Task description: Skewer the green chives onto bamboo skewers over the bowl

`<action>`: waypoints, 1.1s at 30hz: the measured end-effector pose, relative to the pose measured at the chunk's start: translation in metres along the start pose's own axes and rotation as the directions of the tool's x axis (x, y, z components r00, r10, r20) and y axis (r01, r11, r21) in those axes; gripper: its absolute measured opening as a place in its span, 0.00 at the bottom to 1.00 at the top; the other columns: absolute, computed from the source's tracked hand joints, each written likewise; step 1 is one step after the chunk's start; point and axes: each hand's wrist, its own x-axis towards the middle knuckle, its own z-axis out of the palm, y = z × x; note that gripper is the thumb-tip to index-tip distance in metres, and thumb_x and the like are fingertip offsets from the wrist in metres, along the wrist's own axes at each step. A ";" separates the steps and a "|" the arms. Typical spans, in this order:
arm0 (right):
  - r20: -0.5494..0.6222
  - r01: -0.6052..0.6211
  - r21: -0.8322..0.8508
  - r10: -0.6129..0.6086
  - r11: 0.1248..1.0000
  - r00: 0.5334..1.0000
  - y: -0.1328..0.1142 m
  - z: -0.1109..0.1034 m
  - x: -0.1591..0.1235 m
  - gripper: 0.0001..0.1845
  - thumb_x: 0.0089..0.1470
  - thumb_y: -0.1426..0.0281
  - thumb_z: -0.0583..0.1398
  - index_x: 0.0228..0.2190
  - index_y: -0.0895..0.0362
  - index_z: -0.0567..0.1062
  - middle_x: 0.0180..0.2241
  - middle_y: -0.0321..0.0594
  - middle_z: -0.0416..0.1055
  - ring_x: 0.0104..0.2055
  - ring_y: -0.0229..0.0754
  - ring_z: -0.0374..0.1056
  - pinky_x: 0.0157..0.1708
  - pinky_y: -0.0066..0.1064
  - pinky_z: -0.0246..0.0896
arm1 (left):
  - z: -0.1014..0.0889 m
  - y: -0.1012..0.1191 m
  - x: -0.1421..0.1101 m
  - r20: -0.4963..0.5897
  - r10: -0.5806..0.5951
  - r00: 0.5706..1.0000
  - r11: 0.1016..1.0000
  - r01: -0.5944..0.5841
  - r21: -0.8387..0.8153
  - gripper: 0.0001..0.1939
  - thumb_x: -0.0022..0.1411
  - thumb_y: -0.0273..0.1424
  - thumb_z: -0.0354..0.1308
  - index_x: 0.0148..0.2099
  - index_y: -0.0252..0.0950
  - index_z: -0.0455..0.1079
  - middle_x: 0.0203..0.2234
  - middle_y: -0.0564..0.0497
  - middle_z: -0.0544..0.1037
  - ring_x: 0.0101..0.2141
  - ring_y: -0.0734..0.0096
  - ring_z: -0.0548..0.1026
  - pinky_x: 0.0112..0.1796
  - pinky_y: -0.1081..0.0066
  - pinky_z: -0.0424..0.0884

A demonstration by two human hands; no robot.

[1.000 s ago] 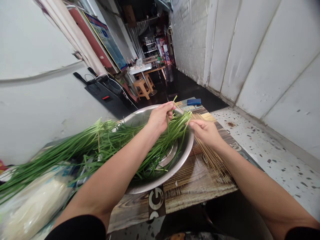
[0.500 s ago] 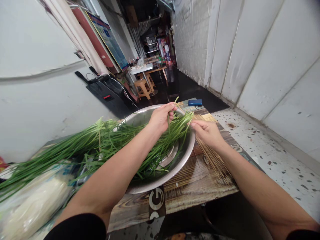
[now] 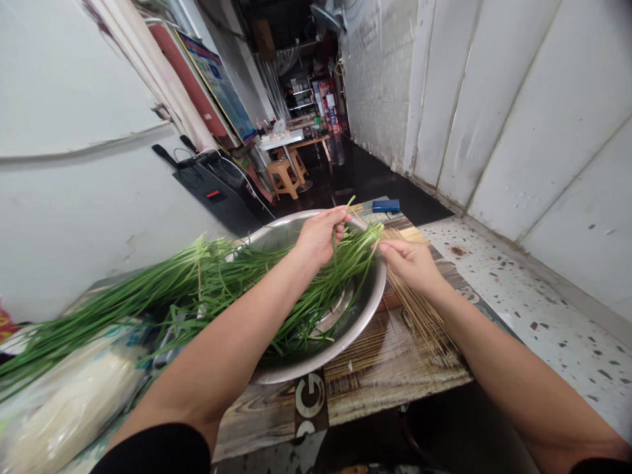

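A metal basin [image 3: 340, 342] holds a loose heap of garlic chives [image 3: 316, 296], their pale ends toward the right rim. Above the basin's far side, my left hand [image 3: 322, 236] is closed around a few chive stalks; one pale end sticks up past the thumb. A thin, pale stick, perhaps a skewer, slants from that hand toward the right. My right hand [image 3: 412, 263] pinches at the pale chive ends by the right rim, thumb and forefinger together. Beneath my right hand, thin bamboo skewers [image 3: 424, 316] lie spread on the wooden table [image 3: 385, 368].
A tied bundle of chives [image 3: 148, 276] rests left of the basin, partly over its rim. Nearer me is a plastic bag with something whitish inside [image 3: 74, 401]. A small blue box [image 3: 386, 206] sits at the table's far edge. White walls flank both sides.
The view has shifted very slightly. Both hands keep nearly the same place and the same grip on the chives.
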 end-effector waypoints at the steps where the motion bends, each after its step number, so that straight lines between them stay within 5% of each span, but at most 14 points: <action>1: -0.001 0.000 -0.001 0.000 1.000 1.000 0.000 0.000 0.000 0.14 0.54 0.65 0.56 0.38 0.54 0.79 0.35 0.37 0.77 0.37 0.43 0.72 0.40 0.35 0.66 | 0.000 0.000 0.000 -0.001 0.002 1.000 1.000 -0.002 0.002 0.05 0.52 0.18 0.57 0.33 0.29 0.71 0.20 0.53 0.72 0.16 0.87 0.61 0.17 0.82 0.56; 33: 0.037 0.013 -0.051 -0.011 0.999 0.999 -0.003 -0.001 -0.003 0.15 0.55 0.63 0.55 0.36 0.57 0.79 0.30 0.36 0.76 0.37 0.44 0.71 0.38 0.33 0.65 | 0.001 -0.001 -0.001 0.012 0.013 1.000 1.000 -0.013 0.016 0.02 0.55 0.20 0.56 0.31 0.28 0.69 0.21 0.52 0.72 0.17 0.86 0.63 0.18 0.83 0.58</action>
